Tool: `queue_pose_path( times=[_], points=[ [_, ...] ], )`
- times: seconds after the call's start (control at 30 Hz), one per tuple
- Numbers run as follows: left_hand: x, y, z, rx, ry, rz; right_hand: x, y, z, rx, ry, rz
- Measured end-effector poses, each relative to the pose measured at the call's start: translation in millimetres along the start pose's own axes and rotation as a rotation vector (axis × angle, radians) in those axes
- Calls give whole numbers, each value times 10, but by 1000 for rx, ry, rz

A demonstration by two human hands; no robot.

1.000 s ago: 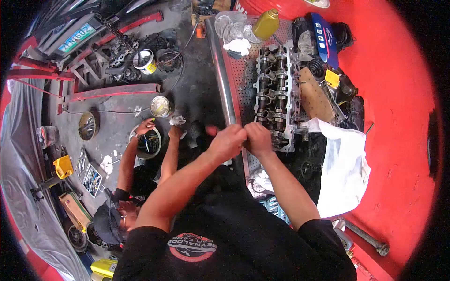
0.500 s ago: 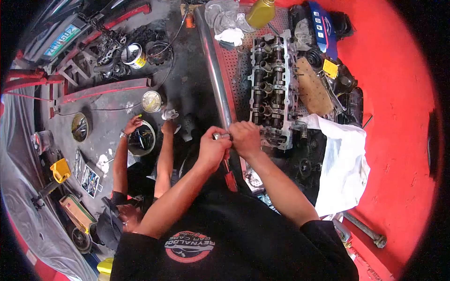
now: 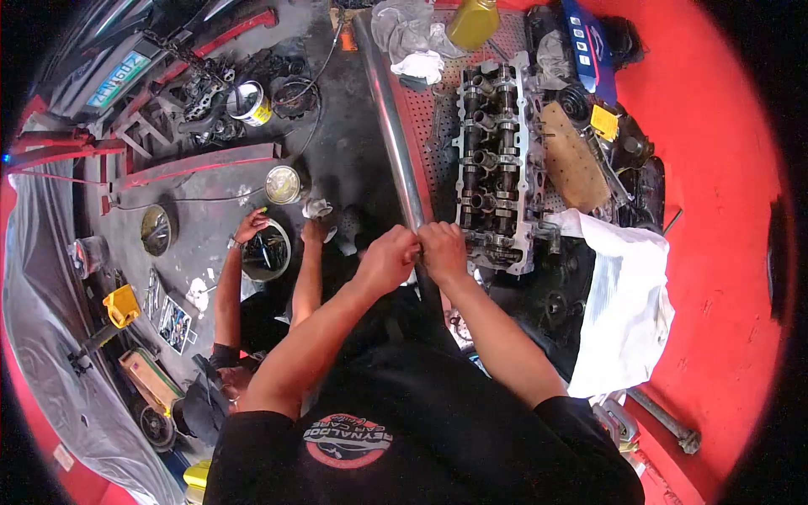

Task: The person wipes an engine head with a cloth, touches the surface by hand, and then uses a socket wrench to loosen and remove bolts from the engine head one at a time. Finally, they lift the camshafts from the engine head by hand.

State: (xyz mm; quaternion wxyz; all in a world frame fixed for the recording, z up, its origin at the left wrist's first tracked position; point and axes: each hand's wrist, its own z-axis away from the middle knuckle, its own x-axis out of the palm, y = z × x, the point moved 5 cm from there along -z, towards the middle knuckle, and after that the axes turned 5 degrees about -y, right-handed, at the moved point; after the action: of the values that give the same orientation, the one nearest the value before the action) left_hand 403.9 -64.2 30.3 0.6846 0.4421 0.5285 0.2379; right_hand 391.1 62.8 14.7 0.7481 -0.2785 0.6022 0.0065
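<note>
Both of my hands are closed and close together, over the rounded metal rail (image 3: 389,126) along the bench edge. My left hand (image 3: 390,259) is curled with its thumb and fingers pinched, and whatever lies inside them is hidden. Beside it my right hand (image 3: 443,249) makes a fist, knuckles up, and its contents cannot be seen either. Just right of my right hand lies a cylinder head (image 3: 497,168), with camshafts and several upright tubes showing along it. A white cloth (image 3: 623,303) is draped farther right.
On the perforated bench top (image 3: 419,109) are a gold oil bottle (image 3: 473,25), grey rags (image 3: 408,29) and a brown board (image 3: 574,160). Left, on the floor, another person's hand (image 3: 251,225) is over a bucket of tools (image 3: 268,252). A red beam (image 3: 198,166) lies behind.
The shiny round metal piece and the red piece seen at my hands before no longer show. My left hand has turned more knuckles-up. The view has shifted slightly.
</note>
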Motion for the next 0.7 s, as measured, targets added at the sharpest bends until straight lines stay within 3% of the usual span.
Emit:
queue_pose_path(
  times=[0.13,0.17,0.27,0.3,0.4,0.43,0.57,0.7],
  points=[
    [-95,206,-201,422,-138,-305,-130,7,47,-28,197,-52],
    [-102,212,-274,407,-28,-273,-150,1,50,-6,224,-45],
    [151,-214,-178,-691,7,465,-109,11,14,-54,215,-12],
    [270,-231,-19,-940,9,1049,-64,-6,23,-72,167,8],
    [239,-168,196,-994,146,1199,-9,-141,-25,-99,103,32],
    [189,-160,244,-931,182,1140,4,-194,-50,-111,106,22],
    [128,-407,317,-661,148,564,221,-210,-88,-76,46,-22],
    [15,-188,127,-453,81,260,256,-62,-99,-23,8,-63]
  ],
)
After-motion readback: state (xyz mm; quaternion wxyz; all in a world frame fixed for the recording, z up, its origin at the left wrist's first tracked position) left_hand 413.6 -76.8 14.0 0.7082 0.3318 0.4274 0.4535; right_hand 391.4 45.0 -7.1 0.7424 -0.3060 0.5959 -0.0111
